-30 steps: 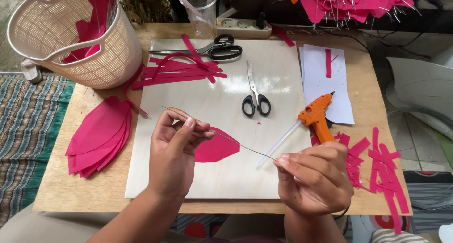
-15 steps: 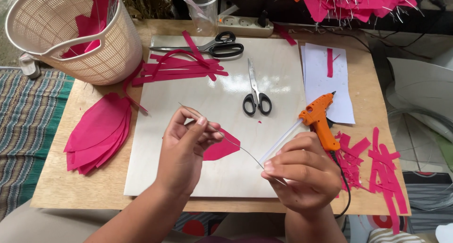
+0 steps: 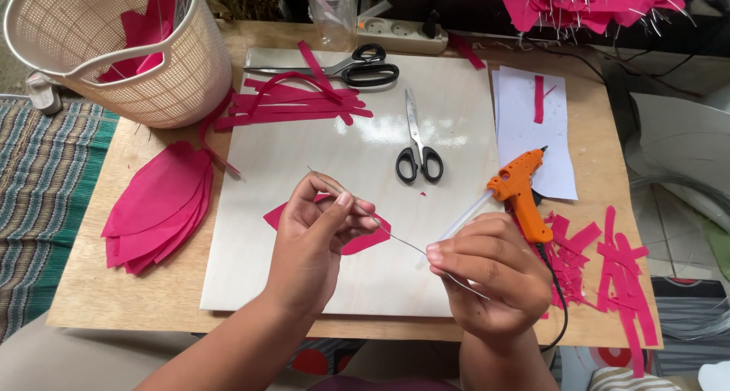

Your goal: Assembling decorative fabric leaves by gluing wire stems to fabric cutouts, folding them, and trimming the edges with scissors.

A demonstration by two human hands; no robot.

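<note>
Hands: left hand (image 3: 319, 235) and right hand (image 3: 490, 273) each pinch one thin wire (image 3: 399, 237) between closed fingertips.
Wire: slants over a pink petal (image 3: 357, 243) on the white board (image 3: 304, 151).
Right: orange glue gun (image 3: 521, 193), pink scraps (image 3: 601, 258).
Far: small scissors (image 3: 418, 144), large scissors (image 3: 357, 68), basket (image 3: 114, 56).
Left: petal stack (image 3: 156, 205) on the tabletop (image 3: 99, 284).

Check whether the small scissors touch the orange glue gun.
Apart. The head view shows bare white board between the small scissors and the orange glue gun.
</note>
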